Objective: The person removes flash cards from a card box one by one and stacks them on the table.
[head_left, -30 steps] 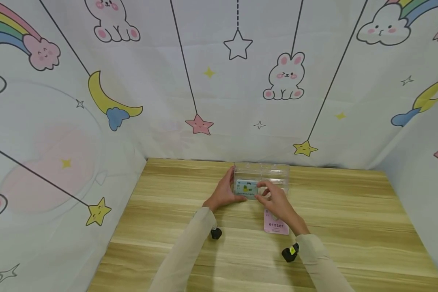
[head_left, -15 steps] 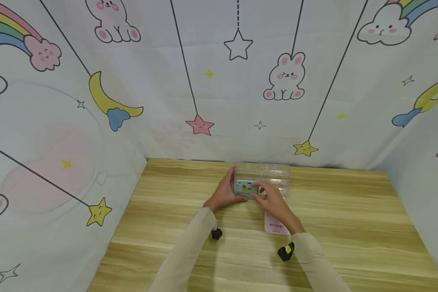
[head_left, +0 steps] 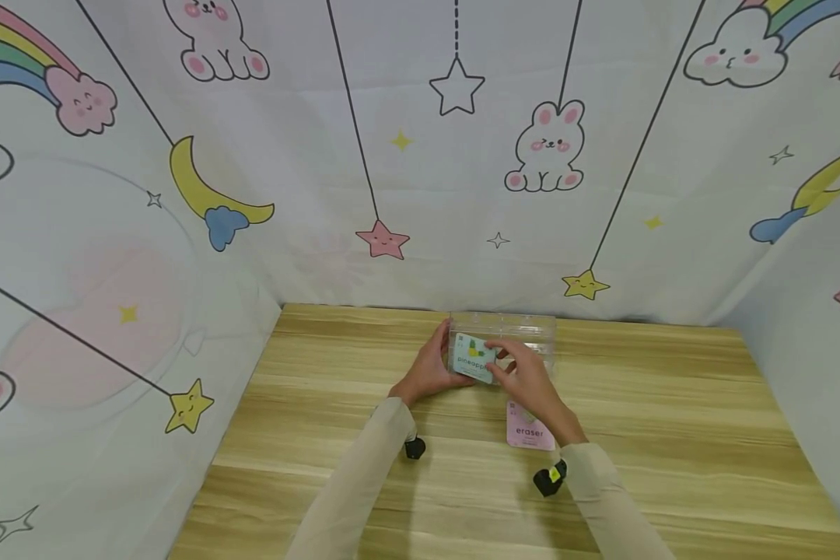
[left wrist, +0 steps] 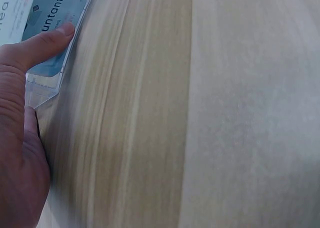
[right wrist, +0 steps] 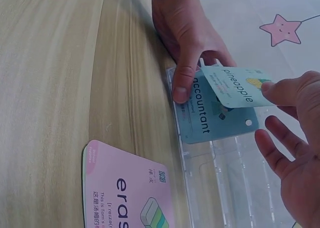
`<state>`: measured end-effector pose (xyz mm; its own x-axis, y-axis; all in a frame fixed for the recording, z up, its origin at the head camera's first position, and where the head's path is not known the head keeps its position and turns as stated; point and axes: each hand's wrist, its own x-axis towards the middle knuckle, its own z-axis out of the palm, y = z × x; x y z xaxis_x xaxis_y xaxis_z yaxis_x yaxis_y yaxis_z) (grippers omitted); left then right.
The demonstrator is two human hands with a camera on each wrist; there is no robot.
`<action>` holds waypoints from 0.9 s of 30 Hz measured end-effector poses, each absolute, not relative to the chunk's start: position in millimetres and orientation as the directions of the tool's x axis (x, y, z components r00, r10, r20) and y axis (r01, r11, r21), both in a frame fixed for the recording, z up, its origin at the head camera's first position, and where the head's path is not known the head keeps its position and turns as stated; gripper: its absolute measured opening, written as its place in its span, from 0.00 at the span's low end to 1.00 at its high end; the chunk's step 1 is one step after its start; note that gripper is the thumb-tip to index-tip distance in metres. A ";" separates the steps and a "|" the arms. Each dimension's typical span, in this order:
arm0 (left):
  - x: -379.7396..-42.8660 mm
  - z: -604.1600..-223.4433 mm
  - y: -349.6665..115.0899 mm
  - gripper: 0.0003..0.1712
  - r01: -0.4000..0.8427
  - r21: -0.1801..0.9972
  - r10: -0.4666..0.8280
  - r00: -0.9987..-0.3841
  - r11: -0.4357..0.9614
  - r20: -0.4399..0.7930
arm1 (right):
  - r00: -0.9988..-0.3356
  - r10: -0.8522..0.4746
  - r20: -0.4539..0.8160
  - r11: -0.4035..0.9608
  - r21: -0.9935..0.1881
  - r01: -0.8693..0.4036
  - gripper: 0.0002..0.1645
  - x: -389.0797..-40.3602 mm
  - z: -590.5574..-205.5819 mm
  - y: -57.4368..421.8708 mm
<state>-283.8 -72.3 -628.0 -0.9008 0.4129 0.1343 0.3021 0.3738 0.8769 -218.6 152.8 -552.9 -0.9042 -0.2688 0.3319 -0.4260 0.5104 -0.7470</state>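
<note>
A pale green pineapple flashcard (head_left: 470,359), tilted, is pinched at its edge between the thumb and fingers of my right hand (head_left: 528,381). It overlaps the left end of a clear plastic divided box (head_left: 528,320). My left hand (head_left: 427,372) grips that end of the box, its thumb across the front. In the right wrist view, a blue accountant flashcard (right wrist: 200,120) stands in the front left compartment, with the left thumb over part of it and the pineapple card in front of its upper part. The left wrist view catches only part of the accountant card (left wrist: 55,16).
A pink eraser flashcard (head_left: 530,435) lies on the wooden table (head_left: 672,435) in front of the box, under the right wrist. In the right wrist view, another card's green edge shows beneath it. A patterned cloth (head_left: 497,272) hangs close behind the box.
The pineapple card has come up out of the compartment and now tilts with its full face showing. The right fingers have shifted from its edge to pinching it. The left hand stays put.
</note>
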 end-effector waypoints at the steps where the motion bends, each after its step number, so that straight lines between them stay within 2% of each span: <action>1: -284.0 -627.9 -72.3 0.75 0.302 0.876 0.412 -0.901 0.375 0.134 | -0.902 -0.268 0.340 0.505 -0.748 -0.432 0.23 -218.5 -552.1 153.5; 7: -284.9 -628.6 -72.3 0.76 0.302 0.888 0.418 -0.897 0.348 0.142 | -0.890 -0.253 0.379 0.467 -0.758 -0.455 0.25 -216.1 -548.5 159.6; 21: -282.8 -626.6 -71.6 0.77 0.275 0.863 0.405 -0.910 0.423 0.092 | -0.901 -0.266 0.342 0.508 -0.744 -0.433 0.27 -204.6 -542.6 183.1; 27: -282.0 -625.7 -71.3 0.77 0.265 0.867 0.401 -0.912 0.422 0.084 | -0.929 -0.236 0.287 0.529 -0.763 -0.370 0.28 -196.6 -541.3 194.7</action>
